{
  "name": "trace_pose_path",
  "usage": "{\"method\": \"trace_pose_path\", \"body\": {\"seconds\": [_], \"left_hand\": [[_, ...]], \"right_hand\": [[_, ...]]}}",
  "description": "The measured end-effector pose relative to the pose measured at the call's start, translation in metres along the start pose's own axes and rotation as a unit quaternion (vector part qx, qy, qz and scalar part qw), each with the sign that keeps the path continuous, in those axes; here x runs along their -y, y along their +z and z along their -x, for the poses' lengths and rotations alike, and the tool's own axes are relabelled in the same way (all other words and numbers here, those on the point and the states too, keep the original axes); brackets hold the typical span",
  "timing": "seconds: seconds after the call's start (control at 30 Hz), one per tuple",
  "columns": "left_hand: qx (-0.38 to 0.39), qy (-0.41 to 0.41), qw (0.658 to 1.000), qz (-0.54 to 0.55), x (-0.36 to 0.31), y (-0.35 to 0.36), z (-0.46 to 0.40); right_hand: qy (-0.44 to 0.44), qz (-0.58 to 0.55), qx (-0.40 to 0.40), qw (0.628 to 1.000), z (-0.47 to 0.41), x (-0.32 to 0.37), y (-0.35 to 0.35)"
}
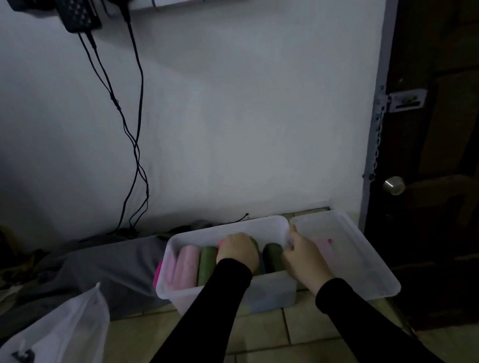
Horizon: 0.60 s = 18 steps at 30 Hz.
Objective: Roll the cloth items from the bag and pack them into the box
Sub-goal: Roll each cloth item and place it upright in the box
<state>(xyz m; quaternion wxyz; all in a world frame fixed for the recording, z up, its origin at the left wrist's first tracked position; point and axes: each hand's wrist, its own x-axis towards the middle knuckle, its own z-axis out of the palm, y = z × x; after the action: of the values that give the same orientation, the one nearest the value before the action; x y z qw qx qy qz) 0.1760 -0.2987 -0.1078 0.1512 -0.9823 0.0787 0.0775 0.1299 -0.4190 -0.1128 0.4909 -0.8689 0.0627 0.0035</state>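
A translucent white plastic box (225,292) stands on the tiled floor by the wall. Inside it lie rolled cloths side by side: pink rolls (182,265) at the left, a green roll (208,263) beside them and a dark green roll (273,256) at the right. My left hand (237,254) is inside the box, closed over a roll whose pink-red edge (221,242) shows at the fingers. My right hand (301,252) grips the box's right rim. A white mesh bag (50,352) with black marks lies at the lower left.
The box's translucent lid (356,266) lies flat on the floor just right of the box. Grey fabric (106,269) is heaped left of the box. Black cables (132,140) hang down the wall. A dark wooden door (454,153) with a knob stands at the right.
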Motion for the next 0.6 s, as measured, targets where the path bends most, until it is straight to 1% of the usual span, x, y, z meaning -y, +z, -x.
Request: {"method": "trace_pose_path", "body": {"seconds": [0.07,0.17,0.27,0.43,0.6], "left_hand": [[0.014,0.015,1.0,-0.023,0.0,0.003,0.002],[0.032,0.014,0.998,-0.043,-0.006,0.003,0.002],[0.033,0.016,0.999,-0.021,-0.005,0.002,-0.001],[0.081,0.026,0.995,0.057,0.01,-0.011,0.012],[0.05,0.04,0.997,0.038,0.01,-0.023,0.033]], "right_hand": [[-0.001,-0.003,-0.005,1.0,0.002,0.002,0.001],[0.001,-0.003,-0.002,1.0,0.003,0.004,0.0],[0.007,-0.007,0.002,1.0,0.005,0.004,-0.001],[0.013,-0.008,0.0,1.0,0.006,0.005,-0.001],[0.016,-0.002,-0.003,1.0,0.007,0.006,0.0]]}}
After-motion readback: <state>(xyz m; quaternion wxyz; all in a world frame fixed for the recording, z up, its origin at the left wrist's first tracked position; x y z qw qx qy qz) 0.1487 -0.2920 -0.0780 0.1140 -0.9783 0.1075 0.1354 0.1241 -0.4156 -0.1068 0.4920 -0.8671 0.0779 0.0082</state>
